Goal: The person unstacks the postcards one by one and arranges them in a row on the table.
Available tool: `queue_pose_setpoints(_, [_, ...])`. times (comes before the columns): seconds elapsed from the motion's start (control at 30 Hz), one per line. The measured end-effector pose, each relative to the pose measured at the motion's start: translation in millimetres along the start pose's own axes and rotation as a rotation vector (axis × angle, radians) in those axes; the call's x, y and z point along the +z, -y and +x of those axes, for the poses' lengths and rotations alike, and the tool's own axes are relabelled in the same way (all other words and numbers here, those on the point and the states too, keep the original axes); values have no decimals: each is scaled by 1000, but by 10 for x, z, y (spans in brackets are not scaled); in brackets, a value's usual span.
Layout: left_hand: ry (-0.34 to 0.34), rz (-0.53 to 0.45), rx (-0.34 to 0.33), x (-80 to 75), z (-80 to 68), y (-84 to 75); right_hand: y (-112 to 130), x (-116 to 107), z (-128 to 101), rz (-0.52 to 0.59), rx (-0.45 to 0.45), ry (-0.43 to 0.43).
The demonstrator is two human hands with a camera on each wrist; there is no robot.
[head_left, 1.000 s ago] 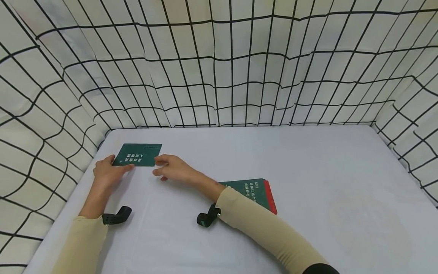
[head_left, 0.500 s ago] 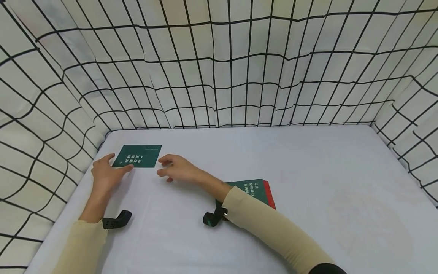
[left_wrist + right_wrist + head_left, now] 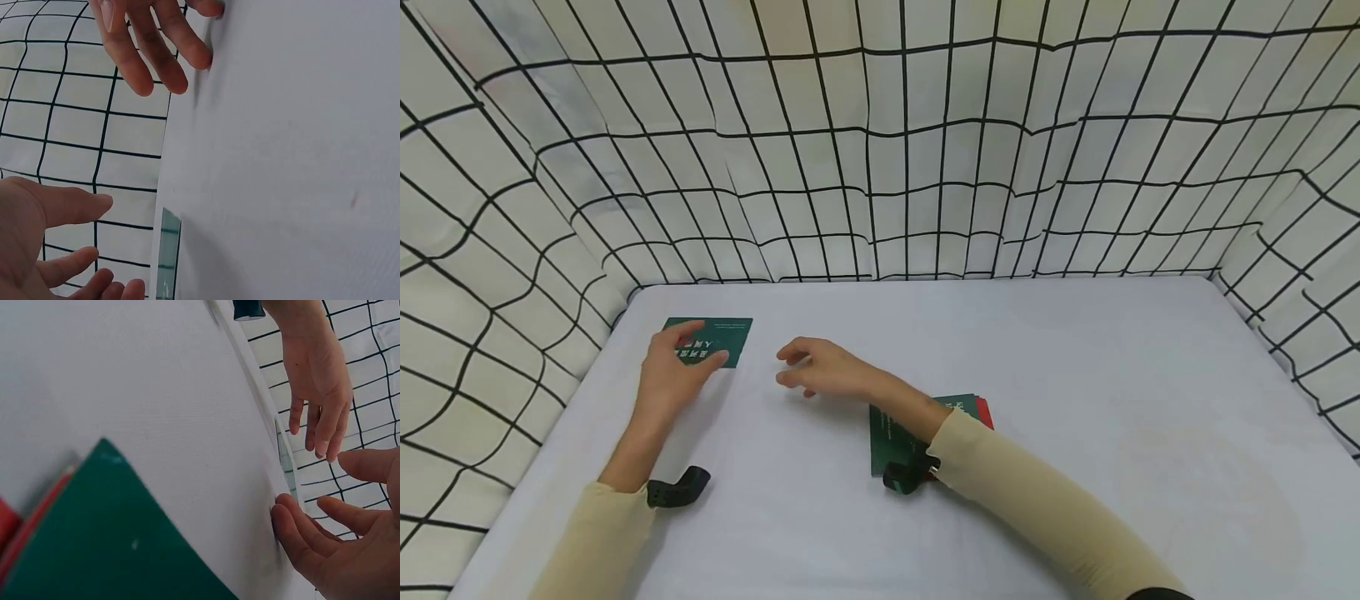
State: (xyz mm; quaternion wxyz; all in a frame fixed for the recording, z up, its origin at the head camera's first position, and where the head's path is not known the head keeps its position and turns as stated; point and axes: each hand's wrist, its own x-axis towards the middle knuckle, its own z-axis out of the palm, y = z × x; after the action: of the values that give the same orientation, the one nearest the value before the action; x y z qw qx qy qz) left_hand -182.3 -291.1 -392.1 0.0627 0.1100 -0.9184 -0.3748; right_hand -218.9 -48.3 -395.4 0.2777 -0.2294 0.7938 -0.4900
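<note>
- The left hand (image 3: pixel 679 372) lies over the near-left part of the green card (image 3: pixel 724 337), fingers straight and flat on its face, thumb spread to the side; it presses rather than pinches. In the left wrist view the fingers (image 3: pixel 75 203) look relaxed and parted.
- The right hand (image 3: pixel 820 371) hovers at about three o'clock from the card, apart from it, fingers loosely extended and holding nothing. In the right wrist view its fingertips (image 3: pixel 294 528) sit close to the table (image 3: pixel 1075 375); whether they touch it I cannot tell.
- The card lies flat at the far-left corner of the table, its white lettering partly covered by the left hand.
- To handle the card well, I judge that the flat fingers should press lightly and evenly, so it slides without buckling. If it is to be lifted, a thin card on a smooth sheet will likely need one edge drawn up by a fingertip or nudged to the table's rim.
- The free hand is well placed to steady or receive the card's three o'clock edge; bringing it in low would avoid flicking the card away.
- The stack of cards (image 3: pixel 891 429), green over red, lies at about four o'clock from the card, partly under the right forearm; the sleeve (image 3: pixel 1000 483) could drag and scatter it, so that arm is best raised before it travels.
- Checked cloth (image 3: pixel 880 142) walls the table on three sides.
</note>
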Motion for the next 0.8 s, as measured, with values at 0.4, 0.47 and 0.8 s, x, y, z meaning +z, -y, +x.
queue_pose_setpoints(0.4, [104,26,137,132,-71,-183,-64,-175,-236,-126,-62,-17])
queue_pose_setpoints(0.47, [120,30,154,150,-92,-199,-72,-208,-278,-130,-68,-17])
queue_pose_setpoints(0.8, [209,20,202,296,-170,-319,-139,-334,-439,-152,-81,-34])
